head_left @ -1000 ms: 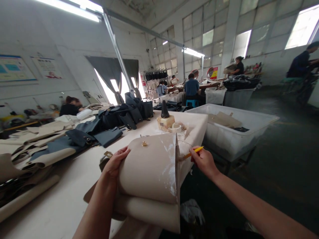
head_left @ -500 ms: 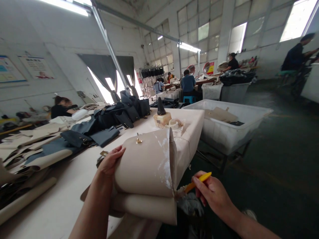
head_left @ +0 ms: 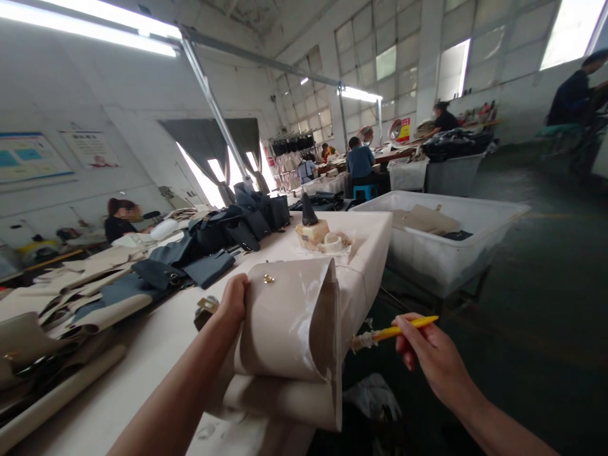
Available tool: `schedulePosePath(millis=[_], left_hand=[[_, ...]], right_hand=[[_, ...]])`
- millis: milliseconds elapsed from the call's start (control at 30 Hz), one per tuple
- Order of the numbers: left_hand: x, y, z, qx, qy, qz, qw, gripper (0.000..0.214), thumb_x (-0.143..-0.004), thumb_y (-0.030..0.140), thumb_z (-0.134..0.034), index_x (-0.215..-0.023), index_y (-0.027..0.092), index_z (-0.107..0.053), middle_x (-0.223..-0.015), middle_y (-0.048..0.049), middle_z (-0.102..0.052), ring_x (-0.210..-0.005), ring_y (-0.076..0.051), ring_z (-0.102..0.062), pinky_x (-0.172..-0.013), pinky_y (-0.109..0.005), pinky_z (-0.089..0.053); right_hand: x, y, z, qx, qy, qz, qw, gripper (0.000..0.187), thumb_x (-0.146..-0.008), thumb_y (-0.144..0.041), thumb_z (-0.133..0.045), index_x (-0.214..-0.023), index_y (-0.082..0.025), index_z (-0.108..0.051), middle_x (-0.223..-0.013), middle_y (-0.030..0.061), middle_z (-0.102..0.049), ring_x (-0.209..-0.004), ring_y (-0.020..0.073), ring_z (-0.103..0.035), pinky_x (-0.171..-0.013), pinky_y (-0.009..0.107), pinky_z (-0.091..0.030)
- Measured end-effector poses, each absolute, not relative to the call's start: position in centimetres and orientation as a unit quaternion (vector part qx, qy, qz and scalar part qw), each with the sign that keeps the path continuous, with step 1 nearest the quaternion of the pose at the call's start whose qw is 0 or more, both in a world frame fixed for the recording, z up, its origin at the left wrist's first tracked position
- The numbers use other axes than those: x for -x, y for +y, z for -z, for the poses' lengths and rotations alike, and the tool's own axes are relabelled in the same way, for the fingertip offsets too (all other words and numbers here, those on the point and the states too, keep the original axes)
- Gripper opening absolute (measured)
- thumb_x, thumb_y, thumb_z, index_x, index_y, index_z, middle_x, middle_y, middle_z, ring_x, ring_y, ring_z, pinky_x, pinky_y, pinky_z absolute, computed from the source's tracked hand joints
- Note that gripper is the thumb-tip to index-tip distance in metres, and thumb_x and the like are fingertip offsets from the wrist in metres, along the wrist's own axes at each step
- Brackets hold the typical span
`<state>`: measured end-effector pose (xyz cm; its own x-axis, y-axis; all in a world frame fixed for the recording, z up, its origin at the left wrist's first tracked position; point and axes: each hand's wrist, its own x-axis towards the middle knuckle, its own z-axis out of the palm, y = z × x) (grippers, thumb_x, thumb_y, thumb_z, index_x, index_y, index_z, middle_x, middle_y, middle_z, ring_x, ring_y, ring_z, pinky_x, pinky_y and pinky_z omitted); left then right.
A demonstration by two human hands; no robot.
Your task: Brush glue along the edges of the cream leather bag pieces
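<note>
Head: left grip (head_left: 234, 299) pinching beige bag (head_left: 280, 316), fingertips hidden; right grip (head_left: 425, 345) pinching yellow brush (head_left: 387, 332).

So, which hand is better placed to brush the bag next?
Probably the right hand: it holds the brush near the open side of the bag; the left hand grips the other side.
</note>
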<state>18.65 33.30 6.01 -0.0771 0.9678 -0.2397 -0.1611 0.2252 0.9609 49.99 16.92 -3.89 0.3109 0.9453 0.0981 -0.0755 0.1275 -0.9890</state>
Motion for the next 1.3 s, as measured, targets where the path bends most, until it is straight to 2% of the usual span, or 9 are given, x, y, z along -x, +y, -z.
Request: schedulePosePath(millis=[100, 167, 267, 533, 733, 833, 1000, 1200, 1300], left_hand=[[-19.9, 33.7, -7.2, -0.356, 0.539, -0.457, 0.611, 0.018, -0.074, 0.03, -0.057, -0.073, 0.012, -0.061, -0.053, -0.0072, -0.063, -0.043, -0.022, -0.059, -0.043, -0.033, -0.05], [-20.6, 34.0, -8.1, -0.355, 0.534, -0.438, 0.63, 0.016, -0.076, 0.026, -0.058, -0.076, 0.01, -0.062, -0.058, -0.0113, -0.066, -0.047, -0.023, -0.063, -0.049, -0.035, -0.053], [-21.5, 34.8, -9.7, -0.375, 0.51, -0.468, 0.617, 0.009, -0.079, 0.018, -0.056, -0.077, 0.011, -0.061, -0.06, -0.0107, -0.067, -0.049, -0.022, -0.064, -0.051, -0.034, -0.055], [-19.6, 35.1, -13.8, -0.448, 0.412, -0.598, 0.521, 0.015, -0.078, 0.024, -0.06, -0.085, 0.011, -0.061, -0.062, -0.0065, -0.068, -0.048, -0.019, -0.063, -0.047, -0.029, -0.054], [-17.2, 31.3, -8.6, -0.415, 0.394, -0.664, 0.482, 0.02, -0.076, 0.028, -0.062, -0.091, 0.015, -0.061, -0.063, -0.0014, -0.068, -0.045, -0.015, -0.061, -0.044, -0.024, -0.052], [-16.7, 29.2, -5.4, -0.382, 0.4, -0.668, 0.497, 0.025, -0.075, 0.031, -0.064, -0.094, 0.015, -0.063, -0.067, -0.0019, -0.069, -0.049, -0.016, -0.063, -0.049, -0.025, -0.054], [-16.4, 27.2, -3.4, -0.297, 0.413, -0.645, 0.571, 0.022, -0.081, 0.029, -0.057, -0.095, 0.014, -0.064, -0.071, -0.0067, -0.071, -0.059, -0.021, -0.068, -0.062, -0.032, -0.057], [-16.2, 26.6, -3.6, -0.224, 0.45, -0.546, 0.67, 0.031, -0.086, 0.031, -0.05, -0.105, 0.011, -0.063, -0.06, -0.0086, -0.069, -0.057, -0.025, -0.068, -0.059, -0.037, -0.058], [-15.8, 26.7, -3.5, -0.21, 0.448, -0.504, 0.708, 0.036, -0.087, 0.034, -0.048, -0.108, 0.008, -0.061, -0.064, -0.0116, -0.07, -0.06, -0.027, -0.069, -0.059, -0.038, -0.058]], right_hand=[[-50.5, 16.7, 4.5, 0.508, -0.405, -0.406, 0.642, 0.039, -0.08, -0.054, -0.056, -0.089, -0.017, -0.053, -0.055, -0.0027, -0.054, -0.041, 0.0093, -0.046, -0.036, 0.021, -0.039], [-51.0, 16.5, 4.5, 0.502, -0.396, -0.404, 0.654, 0.038, -0.079, -0.053, -0.058, -0.089, -0.016, -0.053, -0.056, -0.0025, -0.054, -0.041, 0.0091, -0.046, -0.036, 0.02, -0.038], [-51.7, 16.3, 4.0, 0.496, -0.379, -0.402, 0.67, 0.038, -0.078, -0.053, -0.06, -0.088, -0.016, -0.054, -0.057, -0.0021, -0.054, -0.041, 0.0088, -0.046, -0.036, 0.02, -0.038], [-52.8, 16.3, 2.9, 0.475, -0.348, -0.388, 0.71, 0.036, -0.076, -0.05, -0.064, -0.087, -0.016, -0.057, -0.056, -0.0012, -0.055, -0.043, 0.009, -0.046, -0.037, 0.019, -0.038], [-52.1, 17.2, 3.3, 0.471, -0.376, -0.394, 0.694, 0.036, -0.078, -0.051, -0.061, -0.087, -0.016, -0.056, -0.058, -0.0012, -0.055, -0.043, 0.009, -0.047, -0.037, 0.02, -0.039], [-51.4, 18.2, 3.3, 0.469, -0.406, -0.39, 0.68, 0.036, -0.08, -0.051, -0.058, -0.087, -0.016, -0.056, -0.059, -0.0014, -0.055, -0.043, 0.0089, -0.047, -0.037, 0.02, -0.039], [-50.2, 21.4, 2.3, 0.466, -0.459, -0.376, 0.656, 0.037, -0.081, -0.053, -0.056, -0.086, -0.017, -0.054, -0.056, -0.0023, -0.054, -0.041, 0.0089, -0.047, -0.037, 0.02, -0.04], [-48.5, 25.9, 0.0, 0.5, -0.545, -0.343, 0.579, 0.039, -0.079, -0.057, -0.05, -0.08, -0.018, -0.052, -0.051, -0.0029, -0.054, -0.036, 0.0098, -0.046, -0.035, 0.021, -0.038], [-47.6, 28.0, -0.6, 0.512, -0.573, -0.321, 0.553, 0.035, -0.079, -0.053, -0.05, -0.08, -0.018, -0.053, -0.05, -0.0035, -0.055, -0.035, 0.0099, -0.046, -0.035, 0.021, -0.038]])
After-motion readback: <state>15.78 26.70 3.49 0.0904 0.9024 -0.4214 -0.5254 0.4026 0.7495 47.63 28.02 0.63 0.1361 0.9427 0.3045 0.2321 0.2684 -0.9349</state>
